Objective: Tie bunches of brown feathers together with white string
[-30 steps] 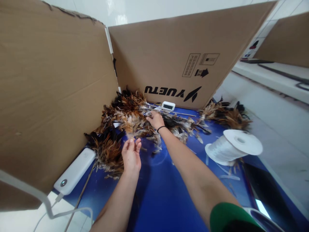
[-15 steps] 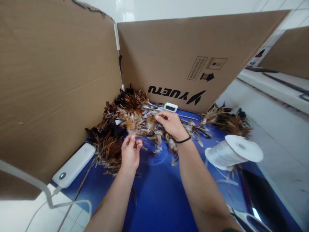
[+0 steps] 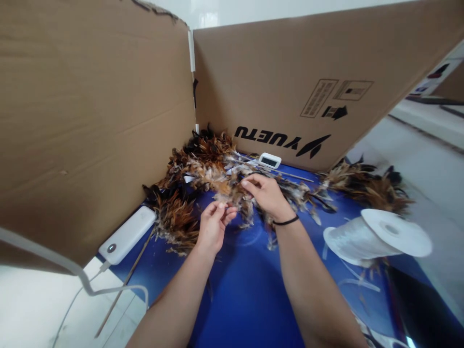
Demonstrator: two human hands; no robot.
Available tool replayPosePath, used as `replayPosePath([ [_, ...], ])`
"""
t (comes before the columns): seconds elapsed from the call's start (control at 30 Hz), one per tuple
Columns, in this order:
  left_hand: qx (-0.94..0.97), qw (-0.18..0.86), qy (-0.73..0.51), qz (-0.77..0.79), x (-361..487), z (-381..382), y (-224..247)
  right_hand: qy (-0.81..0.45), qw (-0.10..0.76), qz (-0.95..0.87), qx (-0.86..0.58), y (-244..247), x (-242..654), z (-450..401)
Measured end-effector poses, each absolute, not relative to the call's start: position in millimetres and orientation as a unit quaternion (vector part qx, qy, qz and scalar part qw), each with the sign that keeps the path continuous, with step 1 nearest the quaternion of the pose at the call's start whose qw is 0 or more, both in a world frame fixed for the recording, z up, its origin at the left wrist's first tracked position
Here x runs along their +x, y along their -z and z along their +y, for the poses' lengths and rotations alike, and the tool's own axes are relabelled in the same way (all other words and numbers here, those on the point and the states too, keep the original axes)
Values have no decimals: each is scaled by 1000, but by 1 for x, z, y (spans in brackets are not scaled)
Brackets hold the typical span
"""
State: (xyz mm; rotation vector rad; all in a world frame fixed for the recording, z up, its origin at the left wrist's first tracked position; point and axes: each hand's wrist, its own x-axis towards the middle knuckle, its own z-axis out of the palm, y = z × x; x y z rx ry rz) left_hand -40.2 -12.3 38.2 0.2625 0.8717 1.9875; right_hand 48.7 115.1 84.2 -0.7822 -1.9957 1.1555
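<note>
Brown and pale feathers (image 3: 221,186) lie heaped on a blue table (image 3: 250,299), against cardboard (image 3: 253,72).
Left hand (image 3: 212,229) pinches pale feathers at the heap's near edge; right hand (image 3: 268,197), thumb and forefinger together, pinches brown ones.

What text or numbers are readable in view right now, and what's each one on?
"YUETU": upside down, on the back cardboard panel.
Two framed print blocks on that panel: too small to read.
Black arrow near them: its marking is too small.
Displays on the small white device and long white device: unreadable.
</note>
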Motion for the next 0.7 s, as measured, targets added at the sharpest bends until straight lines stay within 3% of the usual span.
replayPosePath([
  [0.13,233,440,-796,344,-28,-19,-44,-506,364,-714,-319,-79,43,114],
  [0.37,415,501,-709,272,-6,-39,-56,-708,279,-603,-239,-91,3,85],
  [0.5,492,417,-689,330,-4,-49,-68,-753,275,-563,-202,-104,-35,66],
  [0.7,520,415,-690,287,-9,-51,-73,-767,257,-548,-212,-86,-92,41],
])
